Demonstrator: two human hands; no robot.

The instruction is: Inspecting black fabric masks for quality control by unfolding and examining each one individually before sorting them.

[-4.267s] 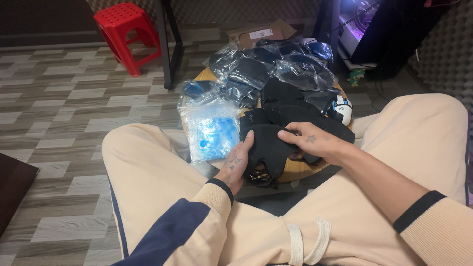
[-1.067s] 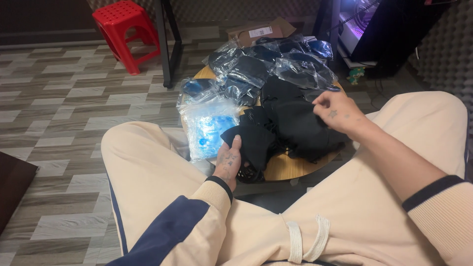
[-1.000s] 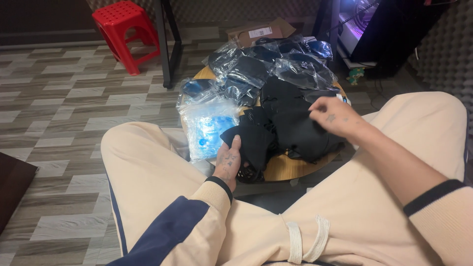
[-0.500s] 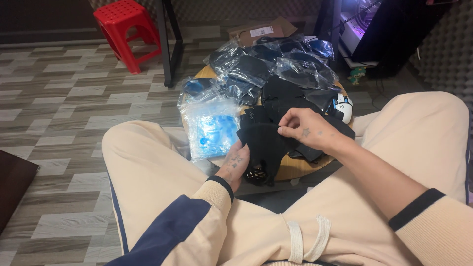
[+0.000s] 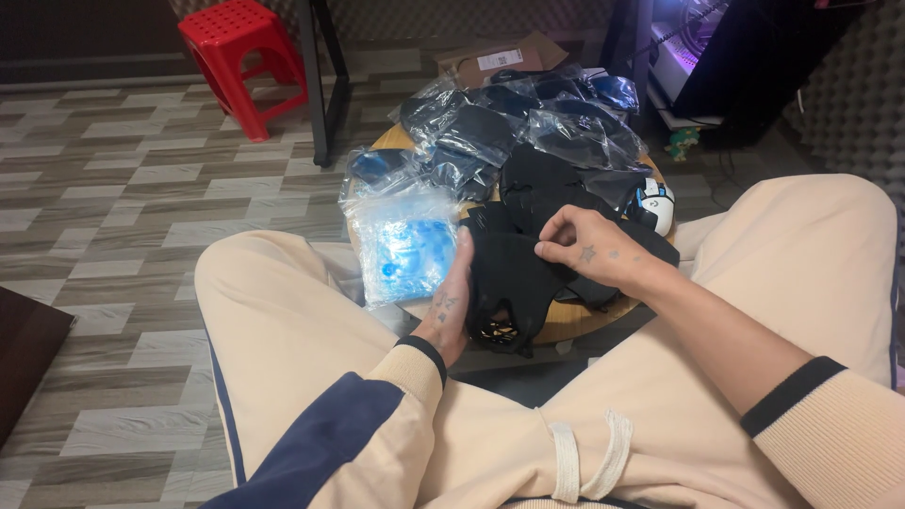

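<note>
Two bare hands work over a black fabric garment (image 5: 514, 283) lying at the near edge of a small round wooden bench (image 5: 575, 320), between the person's cream-trousered knees. The left hand (image 5: 451, 306) stands on edge along the cloth's left side, fingers pressed together and flat, apparently to brace it. The right hand (image 5: 589, 250) comes in from the right, its fingers pinching a fold at the upper edge, seemingly to lift it. Just beside the left hand lies a clear plastic bag of pale blue items (image 5: 403, 243), touching the bench's left rim. Farther back, dark pieces sealed in glossy plastic bags (image 5: 509, 123) crowd the bench, with a flat cardboard box (image 5: 500, 61) behind them. Grey wood-pattern tiles cover the floor, where a red plastic stool (image 5: 240, 52) stands far left.
</note>
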